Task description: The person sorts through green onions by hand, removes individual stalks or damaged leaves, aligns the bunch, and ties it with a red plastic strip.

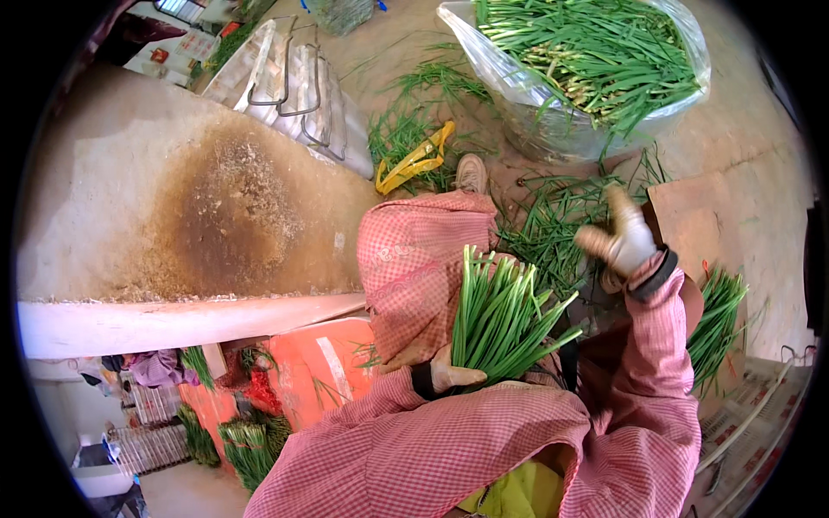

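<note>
A bunch of green garlic chives (505,324) rests across my lap, its pale cut ends pointing away from me. My left hand (453,373), in a light glove, is closed around the bunch's lower part, with the thumb over the leaves. To the right, my gloved right hand (623,237) is raised, thumb and fingers apart, a little smeared by motion. Nothing shows in it. Loose chive leaves (553,220) lie on the floor beyond and below that hand.
A large clear plastic bag (553,129) full of chives stands at the far right. A yellow strip (414,164) lies near my shoe. White wire-handled crates (294,95) stand far left, beside a stained wall (112,190). Tied chives (717,324) lie at right; more bundles (250,445) sit lower left.
</note>
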`<act>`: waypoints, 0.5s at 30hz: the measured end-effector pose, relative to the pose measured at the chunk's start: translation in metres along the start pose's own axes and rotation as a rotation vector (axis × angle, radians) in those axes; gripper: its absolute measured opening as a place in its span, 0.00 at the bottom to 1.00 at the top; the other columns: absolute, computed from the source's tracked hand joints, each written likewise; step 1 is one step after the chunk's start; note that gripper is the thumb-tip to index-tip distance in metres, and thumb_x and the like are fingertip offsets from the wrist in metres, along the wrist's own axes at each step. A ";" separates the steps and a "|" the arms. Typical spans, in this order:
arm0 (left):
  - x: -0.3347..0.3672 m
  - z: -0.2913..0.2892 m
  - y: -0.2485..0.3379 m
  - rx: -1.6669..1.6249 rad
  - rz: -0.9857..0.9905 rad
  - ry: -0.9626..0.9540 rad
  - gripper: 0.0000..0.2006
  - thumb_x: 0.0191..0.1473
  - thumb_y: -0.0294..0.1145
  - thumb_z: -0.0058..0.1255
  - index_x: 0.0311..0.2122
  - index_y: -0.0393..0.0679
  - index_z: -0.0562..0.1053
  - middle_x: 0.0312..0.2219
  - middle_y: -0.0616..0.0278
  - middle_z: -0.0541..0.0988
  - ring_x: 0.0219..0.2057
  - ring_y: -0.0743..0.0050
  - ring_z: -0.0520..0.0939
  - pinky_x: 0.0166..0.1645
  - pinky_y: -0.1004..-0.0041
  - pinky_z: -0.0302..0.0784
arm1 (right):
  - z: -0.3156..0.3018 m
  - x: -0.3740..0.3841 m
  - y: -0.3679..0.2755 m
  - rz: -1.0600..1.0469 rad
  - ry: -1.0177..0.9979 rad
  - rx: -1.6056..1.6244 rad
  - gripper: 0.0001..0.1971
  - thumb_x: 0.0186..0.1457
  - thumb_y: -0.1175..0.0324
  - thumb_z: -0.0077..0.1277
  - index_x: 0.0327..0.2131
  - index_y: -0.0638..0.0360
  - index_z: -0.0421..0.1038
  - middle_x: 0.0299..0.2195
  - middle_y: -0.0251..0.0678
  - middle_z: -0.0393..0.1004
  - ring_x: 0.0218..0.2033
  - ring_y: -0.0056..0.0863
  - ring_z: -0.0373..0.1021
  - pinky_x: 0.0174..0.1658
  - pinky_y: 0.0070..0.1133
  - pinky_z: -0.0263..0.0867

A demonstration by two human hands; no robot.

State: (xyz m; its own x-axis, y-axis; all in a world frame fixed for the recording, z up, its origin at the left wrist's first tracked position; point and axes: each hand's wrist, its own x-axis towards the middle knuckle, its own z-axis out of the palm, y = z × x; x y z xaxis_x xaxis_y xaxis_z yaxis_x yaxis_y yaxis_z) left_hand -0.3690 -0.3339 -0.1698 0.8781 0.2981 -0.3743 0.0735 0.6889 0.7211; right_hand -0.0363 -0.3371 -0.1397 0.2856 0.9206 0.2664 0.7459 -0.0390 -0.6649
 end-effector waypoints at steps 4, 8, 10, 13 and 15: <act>0.003 -0.008 -0.006 -0.025 0.013 -0.081 0.33 0.38 0.25 0.52 0.52 0.38 0.54 0.47 0.55 0.65 0.47 0.66 0.66 0.51 0.68 0.59 | 0.041 -0.041 -0.030 -0.276 -0.711 0.192 0.31 0.36 0.43 0.52 0.36 0.64 0.70 0.38 0.45 0.67 0.43 0.45 0.62 0.46 0.30 0.57; -0.001 -0.009 -0.003 -0.095 -0.019 -0.075 0.33 0.38 0.27 0.53 0.52 0.38 0.55 0.47 0.55 0.65 0.48 0.65 0.66 0.52 0.66 0.59 | 0.038 -0.026 -0.002 0.035 -0.258 0.748 0.12 0.46 0.62 0.48 0.24 0.63 0.71 0.26 0.43 0.72 0.30 0.35 0.68 0.37 0.24 0.63; -0.007 -0.026 -0.023 -0.044 -0.003 -0.099 0.33 0.39 0.27 0.53 0.53 0.39 0.55 0.48 0.55 0.64 0.49 0.65 0.65 0.53 0.65 0.57 | 0.007 -0.003 0.031 0.299 -0.064 0.152 0.12 0.45 0.62 0.49 0.27 0.63 0.69 0.29 0.45 0.71 0.32 0.36 0.68 0.37 0.25 0.63; 0.001 -0.006 -0.002 -0.053 0.034 -0.007 0.27 0.39 0.28 0.56 0.47 0.39 0.63 0.42 0.58 0.70 0.42 0.70 0.71 0.46 0.72 0.67 | -0.003 -0.049 0.041 0.462 0.149 -0.546 0.26 0.45 0.60 0.50 0.45 0.65 0.59 0.43 0.49 0.64 0.42 0.37 0.63 0.44 0.27 0.59; -0.004 -0.016 -0.017 -0.105 0.066 0.023 0.24 0.41 0.25 0.53 0.47 0.38 0.64 0.40 0.58 0.72 0.40 0.71 0.73 0.44 0.72 0.68 | 0.007 -0.096 0.005 0.496 -0.143 0.563 0.36 0.46 0.58 0.51 0.53 0.65 0.46 0.50 0.45 0.56 0.49 0.34 0.57 0.50 0.28 0.52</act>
State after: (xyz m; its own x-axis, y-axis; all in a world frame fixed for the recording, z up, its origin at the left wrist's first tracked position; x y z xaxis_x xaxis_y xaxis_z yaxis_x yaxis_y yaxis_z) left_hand -0.3813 -0.3360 -0.1896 0.8682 0.3596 -0.3419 -0.0355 0.7324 0.6800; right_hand -0.0645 -0.4228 -0.1735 0.3980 0.8898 -0.2233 0.1204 -0.2919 -0.9488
